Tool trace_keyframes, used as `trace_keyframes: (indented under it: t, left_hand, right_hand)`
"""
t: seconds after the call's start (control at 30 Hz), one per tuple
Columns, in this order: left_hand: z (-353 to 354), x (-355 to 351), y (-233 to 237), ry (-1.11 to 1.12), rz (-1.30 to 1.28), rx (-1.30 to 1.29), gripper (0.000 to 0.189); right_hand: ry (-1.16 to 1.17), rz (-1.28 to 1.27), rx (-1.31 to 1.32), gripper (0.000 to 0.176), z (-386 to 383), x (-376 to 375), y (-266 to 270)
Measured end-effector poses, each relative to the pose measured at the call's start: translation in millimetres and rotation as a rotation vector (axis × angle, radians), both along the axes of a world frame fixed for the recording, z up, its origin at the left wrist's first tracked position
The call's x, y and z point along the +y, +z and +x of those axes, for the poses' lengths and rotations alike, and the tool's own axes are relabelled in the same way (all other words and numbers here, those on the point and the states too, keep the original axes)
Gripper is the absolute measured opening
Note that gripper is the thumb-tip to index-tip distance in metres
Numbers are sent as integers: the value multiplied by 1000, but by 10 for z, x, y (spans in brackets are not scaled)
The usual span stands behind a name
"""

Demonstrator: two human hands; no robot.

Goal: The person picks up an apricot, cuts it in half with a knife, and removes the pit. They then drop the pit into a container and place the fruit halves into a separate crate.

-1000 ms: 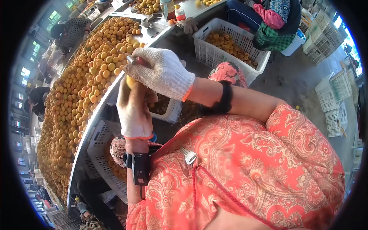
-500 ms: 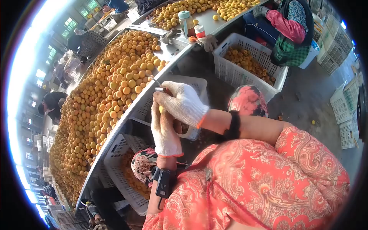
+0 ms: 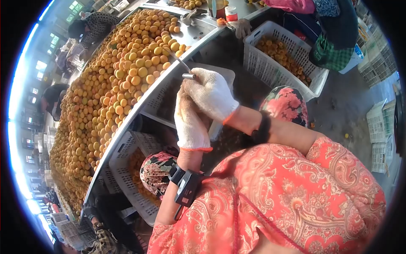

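Observation:
My right hand (image 3: 213, 94), in a white knitted glove, is closed on a small knife (image 3: 182, 63) with a slim metal blade. The blade points up and left towards the apricots (image 3: 139, 67) heaped on the metal table. Pressed against it from below is my left hand (image 3: 190, 122), also gloved and closed, with brownish stains on the fingers. The apricot in it is hidden now; a bit of its yellow showed in the earlier frame. Both hands are just off the table edge (image 3: 146, 101), over a pale plastic crate (image 3: 226, 74).
A white crate (image 3: 249, 53) of halved apricots stands at upper right, beside a seated person (image 3: 334, 38). Another crate (image 3: 116, 158) with fruit sits by my left knee. A grey glove (image 3: 242, 28) and a red-and-white tin (image 3: 231, 13) lie along the table's far end.
Both hands have shifted slightly up and right in view, still together. The view itself has tilted, so the table and crates sit differently. The yellow between my hands no longer shows.

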State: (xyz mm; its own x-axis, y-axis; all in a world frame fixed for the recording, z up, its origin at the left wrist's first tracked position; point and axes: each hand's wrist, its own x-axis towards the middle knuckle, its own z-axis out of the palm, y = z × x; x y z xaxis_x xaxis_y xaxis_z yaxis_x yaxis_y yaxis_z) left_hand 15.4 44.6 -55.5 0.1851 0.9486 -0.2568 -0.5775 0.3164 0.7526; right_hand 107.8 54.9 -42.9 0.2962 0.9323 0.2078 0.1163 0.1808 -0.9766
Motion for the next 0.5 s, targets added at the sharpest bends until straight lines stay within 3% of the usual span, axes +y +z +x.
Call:
trace_keyframes:
  t: [0.13, 0.37, 0.5]
  left_hand:
    - [28, 95, 34, -23, -48, -110, 40]
    - [-1, 142, -15, 68, -321, 59, 44]
    - [3, 92, 201, 62, -457, 68, 43]
  right_hand:
    - [8, 34, -56, 18, -25, 88, -41]
    - [34, 179, -215, 12, 3, 158, -147]
    - [43, 330, -296, 10, 42, 158, -197]
